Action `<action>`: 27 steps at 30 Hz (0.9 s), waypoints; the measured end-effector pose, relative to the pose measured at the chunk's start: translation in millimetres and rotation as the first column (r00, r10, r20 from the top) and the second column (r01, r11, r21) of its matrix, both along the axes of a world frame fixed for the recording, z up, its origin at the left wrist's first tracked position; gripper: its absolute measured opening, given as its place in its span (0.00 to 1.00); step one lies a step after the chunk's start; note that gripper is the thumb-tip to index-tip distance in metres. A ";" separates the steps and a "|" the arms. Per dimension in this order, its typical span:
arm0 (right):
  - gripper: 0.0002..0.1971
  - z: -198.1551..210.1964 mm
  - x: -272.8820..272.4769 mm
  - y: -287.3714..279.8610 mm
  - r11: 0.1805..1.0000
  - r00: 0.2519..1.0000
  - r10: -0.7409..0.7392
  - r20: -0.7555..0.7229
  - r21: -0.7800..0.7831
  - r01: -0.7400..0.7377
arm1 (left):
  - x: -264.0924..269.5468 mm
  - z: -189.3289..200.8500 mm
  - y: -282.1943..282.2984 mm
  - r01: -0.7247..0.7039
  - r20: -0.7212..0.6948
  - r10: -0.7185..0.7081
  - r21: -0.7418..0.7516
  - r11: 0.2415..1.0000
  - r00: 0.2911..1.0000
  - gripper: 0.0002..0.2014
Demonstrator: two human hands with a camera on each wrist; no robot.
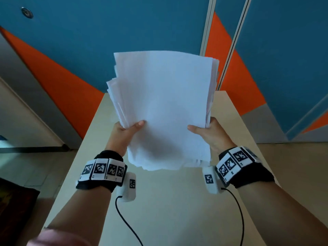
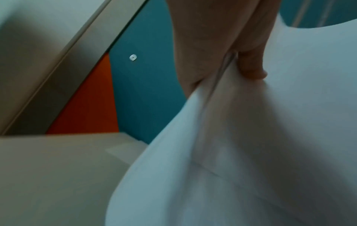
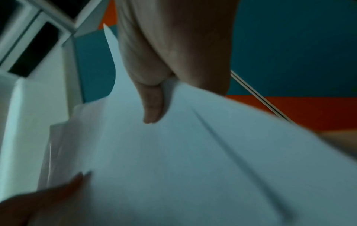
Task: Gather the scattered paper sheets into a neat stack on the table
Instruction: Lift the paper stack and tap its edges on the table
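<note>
A thick bundle of white paper sheets [image 1: 165, 107] is held up above the beige table [image 1: 168, 201], tilted away from me, its edges uneven at the left and bottom. My left hand [image 1: 126, 130] grips its left edge, thumb on the top sheet. My right hand [image 1: 205, 129] grips the right edge the same way. In the left wrist view the thumb [image 2: 251, 67] pinches the paper [image 2: 241, 152]. In the right wrist view my right thumb [image 3: 152, 105] lies on the top sheet [image 3: 173, 168], and my left thumb tip [image 3: 73, 183] shows at the lower left.
The narrow table runs away from me toward a blue and orange wall [image 1: 124, 32]. Two black cables [image 1: 124, 219] trail from the wrist cameras over the near tabletop. A dark object [image 1: 16, 206] lies on the floor at the lower left.
</note>
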State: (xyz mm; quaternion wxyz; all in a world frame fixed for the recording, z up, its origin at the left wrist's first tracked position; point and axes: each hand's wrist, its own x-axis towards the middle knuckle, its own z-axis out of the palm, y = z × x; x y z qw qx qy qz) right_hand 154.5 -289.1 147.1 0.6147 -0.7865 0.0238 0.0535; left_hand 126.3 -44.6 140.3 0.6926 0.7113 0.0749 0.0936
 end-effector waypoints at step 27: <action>0.18 -18.9 -16.3 -29.1 0.939 0.996 0.082 0.024 0.332 -0.085 | 2.9 -35.7 5.7 0.200 -0.078 -0.205 -0.068 0.977 0.976 0.40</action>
